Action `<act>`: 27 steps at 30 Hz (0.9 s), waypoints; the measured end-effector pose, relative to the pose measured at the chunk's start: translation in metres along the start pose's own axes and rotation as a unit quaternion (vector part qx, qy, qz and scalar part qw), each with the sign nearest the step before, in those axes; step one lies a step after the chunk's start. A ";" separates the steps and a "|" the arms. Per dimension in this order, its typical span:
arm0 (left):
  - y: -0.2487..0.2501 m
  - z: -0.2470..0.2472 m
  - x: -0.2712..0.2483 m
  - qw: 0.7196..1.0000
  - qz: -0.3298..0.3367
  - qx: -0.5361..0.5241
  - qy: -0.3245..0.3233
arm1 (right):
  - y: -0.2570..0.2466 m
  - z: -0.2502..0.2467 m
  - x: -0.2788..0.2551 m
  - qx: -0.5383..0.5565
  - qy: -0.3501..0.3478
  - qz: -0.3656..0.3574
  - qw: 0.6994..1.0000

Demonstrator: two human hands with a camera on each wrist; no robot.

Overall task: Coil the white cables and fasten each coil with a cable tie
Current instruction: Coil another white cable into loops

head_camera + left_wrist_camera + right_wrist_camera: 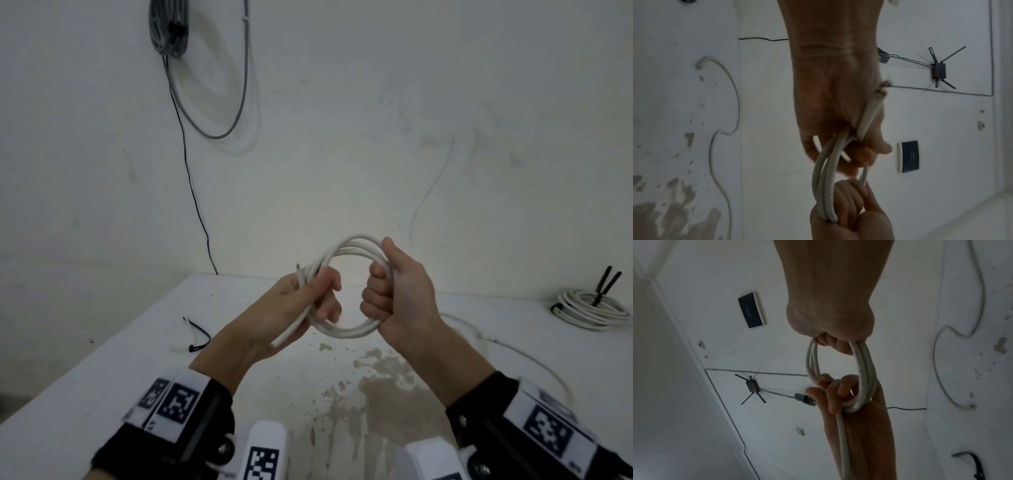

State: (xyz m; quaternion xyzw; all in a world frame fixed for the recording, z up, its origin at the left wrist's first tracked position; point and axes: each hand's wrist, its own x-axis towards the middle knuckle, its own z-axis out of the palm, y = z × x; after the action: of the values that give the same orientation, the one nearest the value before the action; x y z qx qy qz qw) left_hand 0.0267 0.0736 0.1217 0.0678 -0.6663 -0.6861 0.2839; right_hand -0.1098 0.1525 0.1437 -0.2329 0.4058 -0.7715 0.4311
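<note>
I hold a small coil of white cable (352,251) in the air above the white table (102,370). My left hand (308,301) grips the coil's left side, with both cut cable ends sticking out past it. My right hand (394,291) is fisted round the coil's right side. The left wrist view shows the coil (826,186) running from my left hand (840,129) down into the right hand (849,211). In the right wrist view the coil (865,369) spans both hands. A black cable tie (198,334) lies on the table to the left.
A tied white coil (592,310) with black tie tails lies at the table's far right. A loose thin white cable (527,356) snakes across the right side. Brown stains (376,383) mark the tabletop. Grey cables (171,31) hang on the wall.
</note>
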 end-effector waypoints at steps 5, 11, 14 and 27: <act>0.017 0.001 0.002 0.992 -0.108 0.067 -0.014 | 0.005 -0.001 0.001 -0.066 0.081 -0.147 0.984; 0.006 0.024 0.010 0.967 -0.001 0.151 0.204 | 0.018 0.008 -0.007 -0.121 0.087 -0.250 0.957; -0.008 0.031 0.012 0.928 0.112 0.095 0.341 | 0.026 0.016 -0.018 -0.011 -0.028 -0.147 0.989; -0.003 0.031 0.004 0.968 0.054 -0.117 0.217 | 0.022 -0.016 -0.012 -0.406 0.003 -0.268 0.874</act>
State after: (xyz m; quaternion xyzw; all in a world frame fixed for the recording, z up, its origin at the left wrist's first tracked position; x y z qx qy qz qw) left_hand 0.0078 0.0987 0.1231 0.1457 -0.5067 -0.7116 0.4644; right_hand -0.1040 0.1630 0.1160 -0.4846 0.6068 -0.6257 0.0740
